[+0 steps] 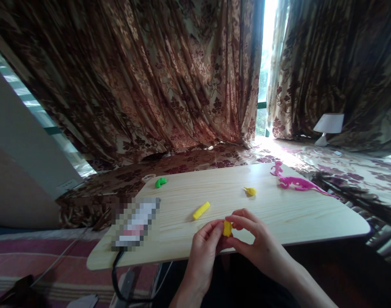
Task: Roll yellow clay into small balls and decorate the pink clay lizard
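Between my two hands, just over the table's near edge, is a small lump of yellow modelling clay (227,228). My left hand (207,244) pinches it from the left with thumb and fingers. From the other side my right hand (255,235) has its fingertips on it, index finger at the top and thumb below. A yellow clay stick (201,211) lies on the table a little beyond my left hand. Farther back sits a yellow piece (250,191) with a thin pointed end. A curved green piece (161,182) rests near the far left edge.
The pale wooden table (176,239) has rounded corners. A pink lizard-like toy figure (298,184) lies at its far right. On the left is a blurred-out flat object (135,224) with a black cable (115,273). A white lamp (329,124) stands beyond, before patterned curtains (182,77).
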The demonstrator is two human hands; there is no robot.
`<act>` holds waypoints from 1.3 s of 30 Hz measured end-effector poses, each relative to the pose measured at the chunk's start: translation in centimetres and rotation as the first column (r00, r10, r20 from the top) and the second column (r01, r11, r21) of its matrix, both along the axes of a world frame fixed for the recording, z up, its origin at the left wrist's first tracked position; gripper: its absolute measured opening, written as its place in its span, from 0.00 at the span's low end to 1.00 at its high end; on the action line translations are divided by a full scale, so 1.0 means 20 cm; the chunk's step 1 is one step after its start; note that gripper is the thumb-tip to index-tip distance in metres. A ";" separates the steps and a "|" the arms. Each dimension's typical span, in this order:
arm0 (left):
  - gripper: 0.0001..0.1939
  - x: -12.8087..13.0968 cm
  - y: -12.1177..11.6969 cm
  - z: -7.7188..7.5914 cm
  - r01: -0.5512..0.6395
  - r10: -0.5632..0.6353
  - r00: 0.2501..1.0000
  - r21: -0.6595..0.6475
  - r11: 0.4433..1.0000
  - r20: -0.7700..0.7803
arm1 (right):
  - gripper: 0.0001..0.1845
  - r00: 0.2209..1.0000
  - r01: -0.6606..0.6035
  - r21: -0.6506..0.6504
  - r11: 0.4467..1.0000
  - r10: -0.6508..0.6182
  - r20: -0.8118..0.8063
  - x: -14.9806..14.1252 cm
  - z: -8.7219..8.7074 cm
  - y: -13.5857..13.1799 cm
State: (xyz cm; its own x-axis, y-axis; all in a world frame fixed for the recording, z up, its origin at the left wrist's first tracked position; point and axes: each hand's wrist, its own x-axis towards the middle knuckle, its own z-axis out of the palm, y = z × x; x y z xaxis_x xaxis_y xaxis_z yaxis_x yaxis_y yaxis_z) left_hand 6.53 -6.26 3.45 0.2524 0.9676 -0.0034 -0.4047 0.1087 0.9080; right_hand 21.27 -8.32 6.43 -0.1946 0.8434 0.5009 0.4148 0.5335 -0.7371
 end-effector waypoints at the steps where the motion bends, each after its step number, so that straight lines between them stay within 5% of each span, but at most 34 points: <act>1: 0.14 0.00 0.00 0.00 0.017 -0.017 1.000 0.005 1.000 -0.019 | 0.18 1.000 0.006 0.002 1.000 -0.006 0.005 0.00 0.00 0.00; 7: 0.13 -0.02 -0.02 0.03 0.064 -0.065 0.998 0.005 0.998 0.016 | 0.07 0.999 0.034 -0.003 0.999 -0.034 0.006 0.00 -0.01 0.01; 15: 0.13 -0.03 0.00 0.03 0.101 -0.101 0.994 -0.012 0.995 0.037 | 0.06 0.996 0.046 -0.017 0.999 -0.045 0.071 0.00 -0.01 0.02; 21: 0.14 -0.03 0.02 0.00 0.027 -0.027 0.998 -0.015 1.000 -0.055 | 0.18 0.992 -0.033 0.007 0.999 0.032 0.118 0.01 0.03 0.00; 27: 0.14 -0.04 0.01 0.01 0.118 -0.115 0.989 0.032 0.993 -0.094 | 0.10 0.993 -0.019 0.000 1.000 0.019 0.120 0.00 0.01 0.03; 34: 0.13 -0.04 0.02 0.02 0.093 -0.094 0.995 -0.043 0.995 -0.030 | 0.16 0.986 -0.033 -0.007 0.999 0.034 0.164 0.01 0.04 0.00; 39: 0.12 -0.04 0.02 0.01 0.138 -0.136 0.986 0.008 0.990 -0.099 | 0.08 0.985 -0.018 -0.025 1.000 0.022 0.174 0.01 0.01 0.01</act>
State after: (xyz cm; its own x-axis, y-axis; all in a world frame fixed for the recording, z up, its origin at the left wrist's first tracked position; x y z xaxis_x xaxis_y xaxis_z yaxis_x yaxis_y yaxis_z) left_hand 5.68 -5.83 3.71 0.3816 0.9241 -0.0202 -0.2961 0.1430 0.9444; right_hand 21.49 -8.16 6.69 -0.2939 0.8494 0.4384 0.5271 0.5266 -0.6670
